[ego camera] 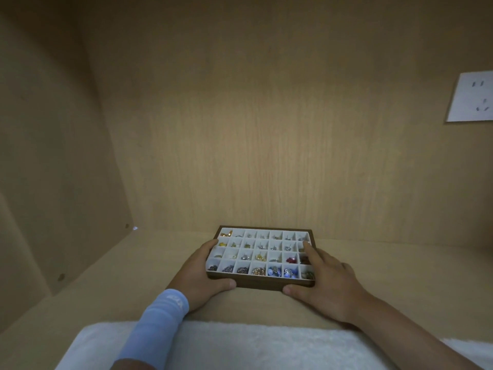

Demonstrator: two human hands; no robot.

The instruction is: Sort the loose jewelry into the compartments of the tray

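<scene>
Hands bracket the tray [260,284] at both near corners on my feed. I read that as a two-handed grip meant to keep it level, so that nothing hops between cells. The left hand [198,276] wraps the near left corner, with the thumb pressed on the dark front wall and the fingers curled along the left side. The right hand [328,284] mirrors it at the near right corner: thumb on the front wall, index finger laid straight over the right rim. Its other fingers are outside the wall, where I cannot make them out well.

The jewelry [257,271] sits inside the white compartments, with beads and coloured pieces in the nearest row and smaller metal bits further back. Nearly every cell holds something. I see no loose piece outside the tray, so I judge the sorting close to done. Whether the hands are placing the tray or drawing it out, I cannot tell.

The tray appears to rest flat on a pale wooden shelf [149,263], near the back panel [266,156] of a cabinet-like recess. A white socket plate [470,97] sits on the right wall. A white fluffy cloth [240,343] lies along the near edge under the forearms, and a light blue sleeve [157,324] covers the left forearm.
</scene>
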